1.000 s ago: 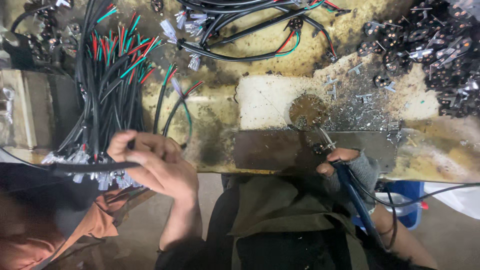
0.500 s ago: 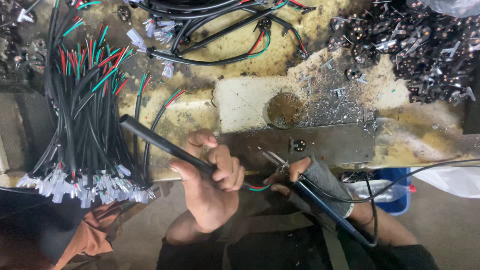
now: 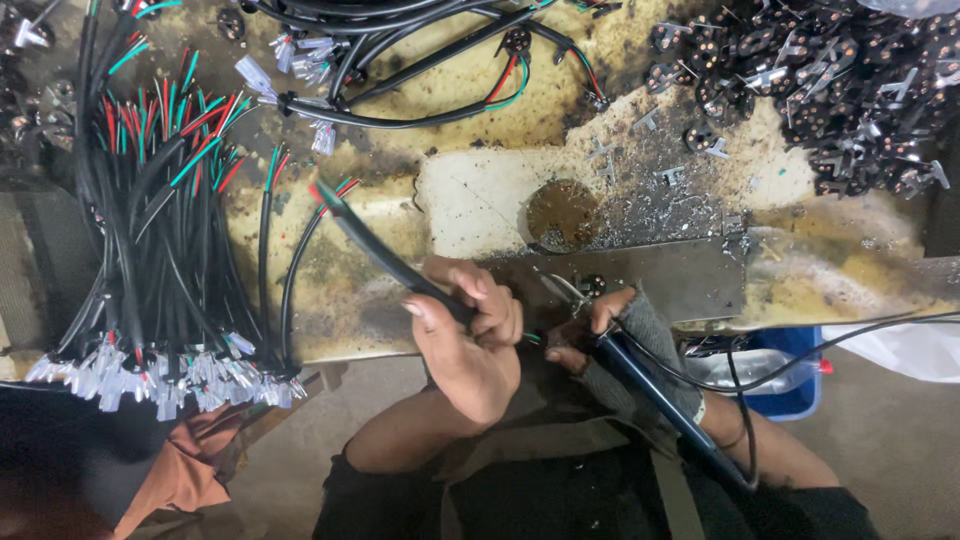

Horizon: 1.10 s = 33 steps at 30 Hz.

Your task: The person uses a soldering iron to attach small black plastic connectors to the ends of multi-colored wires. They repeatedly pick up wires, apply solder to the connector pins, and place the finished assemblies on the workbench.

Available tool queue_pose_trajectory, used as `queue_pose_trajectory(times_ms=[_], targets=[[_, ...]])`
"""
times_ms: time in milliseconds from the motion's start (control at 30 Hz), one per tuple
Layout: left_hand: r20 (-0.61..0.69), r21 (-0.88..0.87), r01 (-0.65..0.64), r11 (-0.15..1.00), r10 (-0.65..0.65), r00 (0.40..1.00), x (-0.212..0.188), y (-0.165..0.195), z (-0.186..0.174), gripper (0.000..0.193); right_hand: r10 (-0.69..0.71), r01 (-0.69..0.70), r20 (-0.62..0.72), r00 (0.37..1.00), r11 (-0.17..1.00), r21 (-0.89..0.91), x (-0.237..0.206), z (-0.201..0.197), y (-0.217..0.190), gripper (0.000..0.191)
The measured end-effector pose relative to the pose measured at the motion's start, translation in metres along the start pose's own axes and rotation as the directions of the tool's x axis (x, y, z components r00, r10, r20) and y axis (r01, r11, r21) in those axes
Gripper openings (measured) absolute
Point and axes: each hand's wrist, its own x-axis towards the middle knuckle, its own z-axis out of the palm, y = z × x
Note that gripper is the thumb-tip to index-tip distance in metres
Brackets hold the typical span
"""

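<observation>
My left hand (image 3: 465, 335) keeps a clenched grip on a black cable (image 3: 385, 255), angled far-left over the stained table (image 3: 480, 200). My gloved right hand (image 3: 625, 340) grips a soldering iron (image 3: 640, 385) just right of it, tip at the cable's near end.

Left hand (image 3: 465, 335) bare, forearm uncovered, right hand (image 3: 610, 335) in a grey knitted fingerless glove with fingertips exposed, pale band at the wrist, thin dark cord round the forearm, dark clothing across the lap

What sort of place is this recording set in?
Likely a small electronics assembly workbench: a soldering iron in the right hand, bundles of black cables with coloured wires, and a pile of small metal-tabbed parts.
</observation>
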Motion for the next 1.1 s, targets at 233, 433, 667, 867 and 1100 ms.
queue_pose_trajectory(times_ms=[233,433,667,867,1100], targets=[[0.444,0.81,-0.246,0.532,-0.283,0.85,0.011,0.039,0.009,0.039,0.064,-0.018,-0.12,0.991,0.934,0.356,0.014,-0.021,-0.016,0.043],[0.376,0.921,-0.347,0.176,-0.63,0.68,0.014,0.034,-0.005,0.034,0.192,-0.239,-0.235,0.953,0.952,-0.192,0.016,-0.032,-0.013,0.036],[0.112,0.989,-0.032,0.141,-0.613,0.782,0.024,0.026,0.007,0.025,0.241,-0.266,-0.193,0.951,0.958,-0.112,0.011,-0.037,-0.002,0.042],[0.302,0.9,-0.203,0.385,-0.217,0.928,0.015,0.013,0.004,0.009,-0.049,-0.028,-0.21,0.976,0.937,-0.349,0.016,-0.033,-0.002,0.05],[0.421,0.902,-0.368,0.227,-0.259,0.869,0.017,0.013,0.001,0.01,0.104,-0.076,-0.185,0.977,0.985,0.155,0.018,-0.031,-0.001,0.058]])
